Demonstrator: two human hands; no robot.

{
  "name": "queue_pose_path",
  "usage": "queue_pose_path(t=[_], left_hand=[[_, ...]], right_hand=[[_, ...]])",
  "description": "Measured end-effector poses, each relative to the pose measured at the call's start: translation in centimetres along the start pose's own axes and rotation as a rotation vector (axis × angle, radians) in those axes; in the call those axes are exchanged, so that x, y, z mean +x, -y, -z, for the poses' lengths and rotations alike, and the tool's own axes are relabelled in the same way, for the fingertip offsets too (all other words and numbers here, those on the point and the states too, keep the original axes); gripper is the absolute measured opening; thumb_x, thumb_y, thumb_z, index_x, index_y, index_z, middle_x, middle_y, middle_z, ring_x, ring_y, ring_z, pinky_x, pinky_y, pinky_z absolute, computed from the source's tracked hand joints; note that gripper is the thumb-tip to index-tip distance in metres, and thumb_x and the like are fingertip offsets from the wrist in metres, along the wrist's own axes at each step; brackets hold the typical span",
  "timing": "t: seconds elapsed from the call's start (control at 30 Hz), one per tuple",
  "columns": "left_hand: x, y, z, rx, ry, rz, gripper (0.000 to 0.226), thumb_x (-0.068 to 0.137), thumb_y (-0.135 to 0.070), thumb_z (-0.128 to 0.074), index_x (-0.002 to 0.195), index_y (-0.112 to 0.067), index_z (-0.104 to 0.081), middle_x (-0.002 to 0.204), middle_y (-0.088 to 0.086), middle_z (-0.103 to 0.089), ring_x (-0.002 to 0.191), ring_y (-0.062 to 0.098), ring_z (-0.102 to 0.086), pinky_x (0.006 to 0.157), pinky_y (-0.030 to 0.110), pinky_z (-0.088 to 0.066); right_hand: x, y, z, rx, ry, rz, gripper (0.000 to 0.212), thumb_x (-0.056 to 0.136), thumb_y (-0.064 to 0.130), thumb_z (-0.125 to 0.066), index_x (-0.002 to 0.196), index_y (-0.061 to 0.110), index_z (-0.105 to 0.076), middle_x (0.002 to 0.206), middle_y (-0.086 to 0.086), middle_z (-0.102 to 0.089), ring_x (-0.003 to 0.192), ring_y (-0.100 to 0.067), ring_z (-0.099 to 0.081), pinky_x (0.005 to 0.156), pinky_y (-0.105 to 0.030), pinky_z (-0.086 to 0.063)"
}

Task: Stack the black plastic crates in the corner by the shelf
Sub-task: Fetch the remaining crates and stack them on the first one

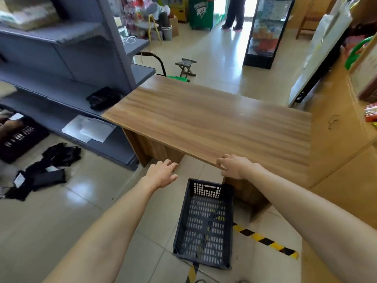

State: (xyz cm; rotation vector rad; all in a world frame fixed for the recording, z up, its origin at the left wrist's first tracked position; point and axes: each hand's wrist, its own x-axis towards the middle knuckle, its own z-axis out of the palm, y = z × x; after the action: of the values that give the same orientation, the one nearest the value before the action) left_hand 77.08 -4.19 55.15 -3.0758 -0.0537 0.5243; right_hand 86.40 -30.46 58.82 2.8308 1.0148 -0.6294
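Observation:
An empty black plastic crate (205, 225) with perforated walls stands on the tiled floor below me, its far end at the foot of the wooden table (214, 121). My left hand (163, 173) hovers open above the floor just left of the crate's far end. At the table's near edge is my right hand (234, 165), fingers curled over the edge, holding nothing. A second black crate (19, 137) sits on the floor at the far left, under the grey shelf unit (67, 56), with something dark inside.
Black packets (47, 170) lie scattered on the floor at left. White sheets (89, 128) and a black bag (104, 98) rest on the low shelves. Yellow-black tape (265, 241) crosses the floor. Cardboard boxes (342, 152) stand right. A person's legs (234, 13) stand far off.

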Motion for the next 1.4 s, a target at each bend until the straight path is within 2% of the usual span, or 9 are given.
queue_pose_path(t=[0.23, 0.37, 0.47, 0.57, 0.67, 0.73, 1.0, 1.23, 1.4], left_hand=[[0.6, 0.7, -2.0, -0.068, 0.075, 0.17, 0.05, 0.097, -0.039, -0.043, 0.146, -0.027, -0.038, 0.149, 0.005, -0.041, 0.129, 0.029, -0.047, 0.101, 0.044, -0.044], [-0.1, -0.1, -3.3, -0.149, 0.107, 0.327, 0.048, 0.098, -0.037, -0.042, 0.145, -0.026, -0.04, 0.146, 0.006, -0.043, 0.128, 0.029, -0.047, 0.1, 0.046, -0.044], [-0.4, -2.0, -4.6, -0.184, 0.205, 0.423, 0.048, 0.098, -0.036, -0.041, 0.146, -0.025, -0.038, 0.148, 0.006, -0.04, 0.13, 0.03, -0.044, 0.101, 0.046, -0.04], [0.2, -4.5, -6.0, -0.248, 0.217, 0.528, 0.048, 0.099, -0.035, -0.041, 0.145, -0.024, -0.038, 0.148, 0.006, -0.04, 0.13, 0.032, -0.043, 0.102, 0.046, -0.039], [0.0, -6.8, -8.1, -0.326, 0.244, 0.594, 0.047, 0.099, -0.034, -0.041, 0.145, -0.023, -0.037, 0.148, 0.006, -0.04, 0.13, 0.032, -0.043, 0.101, 0.046, -0.038], [-0.8, -7.7, -10.2, -0.348, 0.273, 0.628, 0.048, 0.099, -0.033, -0.042, 0.146, -0.024, -0.036, 0.148, 0.006, -0.041, 0.13, 0.032, -0.044, 0.101, 0.046, -0.038], [-1.6, -8.7, -17.7, -0.382, 0.385, 0.673, 0.048, 0.1, -0.028, -0.04, 0.147, -0.022, -0.037, 0.148, 0.006, -0.043, 0.131, 0.031, -0.045, 0.103, 0.043, -0.039], [4.2, -7.6, -24.5, -0.479, 0.379, 0.644, 0.054, 0.096, -0.036, -0.049, 0.147, -0.024, -0.035, 0.147, 0.008, -0.043, 0.129, 0.034, -0.046, 0.099, 0.046, -0.041], [7.5, -7.0, -31.0, -0.47, 0.438, 0.608, 0.056, 0.098, -0.042, -0.046, 0.149, -0.026, -0.031, 0.149, 0.006, -0.04, 0.131, 0.032, -0.044, 0.101, 0.046, -0.04]], right_hand=[[7.1, -1.3, 0.8, -0.059, 0.082, 0.202, 0.034, 0.095, 0.029, -0.05, 0.129, 0.025, -0.051, 0.132, -0.003, -0.051, 0.118, -0.025, -0.052, 0.087, -0.039, -0.05], [10.9, -1.4, 0.2, -0.077, 0.141, 0.352, 0.036, 0.094, 0.024, -0.048, 0.129, 0.023, -0.052, 0.136, -0.003, -0.051, 0.121, -0.025, -0.052, 0.091, -0.039, -0.046], [12.2, -1.4, -1.4, -0.027, 0.189, 0.451, 0.032, 0.094, 0.024, -0.048, 0.126, 0.023, -0.052, 0.134, -0.002, -0.052, 0.118, -0.026, -0.055, 0.085, -0.037, -0.045], [13.3, -2.2, -4.8, -0.044, 0.311, 0.5, 0.029, 0.096, 0.031, -0.048, 0.123, 0.021, -0.051, 0.127, -0.003, -0.055, 0.114, -0.026, -0.055, 0.085, -0.038, -0.046], [13.6, -3.5, -9.2, -0.108, 0.484, 0.527, 0.024, 0.096, 0.029, -0.047, 0.118, 0.018, -0.052, 0.116, -0.004, -0.054, 0.107, -0.027, -0.056, 0.091, -0.043, -0.049], [13.6, -4.2, -12.3, -0.16, 0.583, 0.54, 0.017, 0.097, 0.026, -0.045, 0.112, 0.019, -0.049, 0.108, 0.0, -0.049, 0.1, -0.025, -0.054, 0.089, -0.042, -0.049], [13.0, -5.7, -21.6, -0.144, 0.721, 0.446, 0.017, 0.099, 0.025, -0.042, 0.115, 0.019, -0.046, 0.102, -0.002, -0.055, 0.092, -0.026, -0.059, 0.07, -0.038, -0.047], [16.6, -8.1, -27.3, 0.008, 0.65, 0.195, 0.022, 0.099, 0.029, -0.043, 0.115, 0.018, -0.053, 0.113, -0.006, -0.06, 0.097, -0.026, -0.06, 0.085, -0.04, -0.052], [18.8, -9.6, -33.3, 0.096, 0.626, 0.046, 0.027, 0.098, 0.028, -0.045, 0.122, 0.018, -0.052, 0.119, -0.008, -0.06, 0.105, -0.027, -0.059, 0.087, -0.038, -0.051]])
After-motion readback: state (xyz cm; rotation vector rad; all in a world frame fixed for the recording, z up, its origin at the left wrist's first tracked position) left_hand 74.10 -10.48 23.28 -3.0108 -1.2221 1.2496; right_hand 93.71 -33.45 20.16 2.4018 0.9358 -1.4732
